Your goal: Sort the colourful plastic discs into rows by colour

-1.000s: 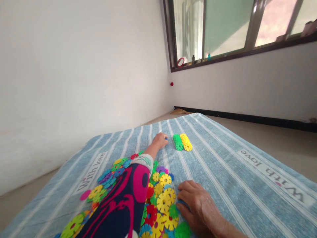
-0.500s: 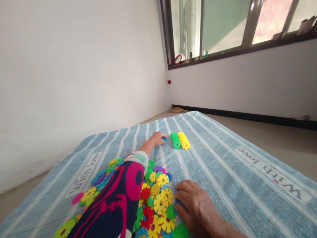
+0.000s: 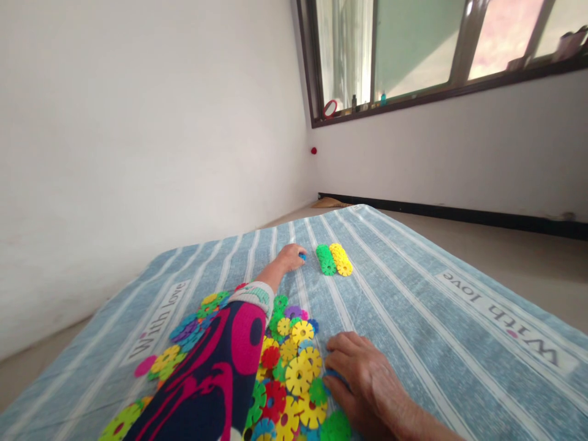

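My left hand (image 3: 289, 257) reaches out over the striped cloth, its fingers closed round a blue notched disc (image 3: 302, 257), most of which the hand hides. Just to its right lie a row of overlapping green notched discs (image 3: 326, 260) and a row of yellow ones (image 3: 340, 260), side by side. Nearer to me, my right hand (image 3: 367, 376) rests at the right edge of a loose heap of mixed discs (image 3: 299, 375). A blue disc (image 3: 339, 376) shows between its thumb and curled fingers. My left sleeve covers part of the heap.
A blue-grey striped cloth (image 3: 395, 306) with "With love" lettering covers the surface. More discs (image 3: 186, 331) lie left of my sleeve. White walls rise behind, and a window sill (image 3: 413, 101) at the back right carries a small red-rimmed mirror (image 3: 330, 109) and bottles.
My left hand has shifted very slightly left with the blue disc. My right hand and the discs on the cloth look the same.
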### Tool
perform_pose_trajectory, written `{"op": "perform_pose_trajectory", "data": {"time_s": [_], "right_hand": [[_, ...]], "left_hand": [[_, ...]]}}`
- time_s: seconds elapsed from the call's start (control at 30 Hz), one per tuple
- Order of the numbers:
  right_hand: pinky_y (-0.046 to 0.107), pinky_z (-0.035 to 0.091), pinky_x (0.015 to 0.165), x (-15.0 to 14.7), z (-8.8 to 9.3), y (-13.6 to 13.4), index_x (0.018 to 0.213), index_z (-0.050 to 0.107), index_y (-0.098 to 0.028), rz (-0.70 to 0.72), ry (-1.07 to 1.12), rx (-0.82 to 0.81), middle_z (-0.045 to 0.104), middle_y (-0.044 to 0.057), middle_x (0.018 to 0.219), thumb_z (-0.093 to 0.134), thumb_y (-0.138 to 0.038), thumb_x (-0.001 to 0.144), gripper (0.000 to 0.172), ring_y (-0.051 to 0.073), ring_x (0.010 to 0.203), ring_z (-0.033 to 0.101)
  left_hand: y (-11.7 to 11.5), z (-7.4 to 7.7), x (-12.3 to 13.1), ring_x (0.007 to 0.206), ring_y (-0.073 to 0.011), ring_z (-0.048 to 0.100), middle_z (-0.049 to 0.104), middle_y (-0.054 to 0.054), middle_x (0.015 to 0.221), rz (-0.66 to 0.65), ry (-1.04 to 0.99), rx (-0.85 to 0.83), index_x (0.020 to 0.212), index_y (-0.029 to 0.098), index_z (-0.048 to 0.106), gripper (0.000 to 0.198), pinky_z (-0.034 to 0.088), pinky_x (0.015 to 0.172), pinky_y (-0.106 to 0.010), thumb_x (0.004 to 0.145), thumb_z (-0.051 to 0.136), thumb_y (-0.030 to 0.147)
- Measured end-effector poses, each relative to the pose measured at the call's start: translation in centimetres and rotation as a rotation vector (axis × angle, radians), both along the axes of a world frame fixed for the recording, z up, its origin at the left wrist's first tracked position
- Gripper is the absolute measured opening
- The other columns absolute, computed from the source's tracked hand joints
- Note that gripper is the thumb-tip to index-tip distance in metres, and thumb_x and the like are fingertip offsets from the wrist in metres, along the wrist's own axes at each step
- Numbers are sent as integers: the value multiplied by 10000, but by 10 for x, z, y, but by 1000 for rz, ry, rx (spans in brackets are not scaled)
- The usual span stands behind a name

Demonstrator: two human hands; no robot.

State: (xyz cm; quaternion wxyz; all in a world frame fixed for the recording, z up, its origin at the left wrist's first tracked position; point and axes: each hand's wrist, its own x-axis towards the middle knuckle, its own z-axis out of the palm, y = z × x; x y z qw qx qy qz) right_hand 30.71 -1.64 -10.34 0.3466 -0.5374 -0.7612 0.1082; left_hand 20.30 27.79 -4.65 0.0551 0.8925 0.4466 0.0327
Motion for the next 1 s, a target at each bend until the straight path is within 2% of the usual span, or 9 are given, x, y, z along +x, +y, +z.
{"op": "perform_pose_trajectory", "data": {"time_s": [0.6,1.0], "right_hand": [[317,398,785,0,2,0,750,586,-207,1,0,4,632,0,914,631,-175,797,72,174,889,551],[313,401,781,0,2,-1,741,584,-197,3,21,9,635,-1,912,632,-160,797,82,170,887,556]], "left_hand": [[8,4,-18,1029,-226,603,594,-71,1207,37,54,28,1160,179,583,307,525,853,-418,897,576,337],[12,2,-20,1026,-227,605,594,-73,1205,23,23,-6,1166,172,579,319,526,849,-422,894,580,337]]}}
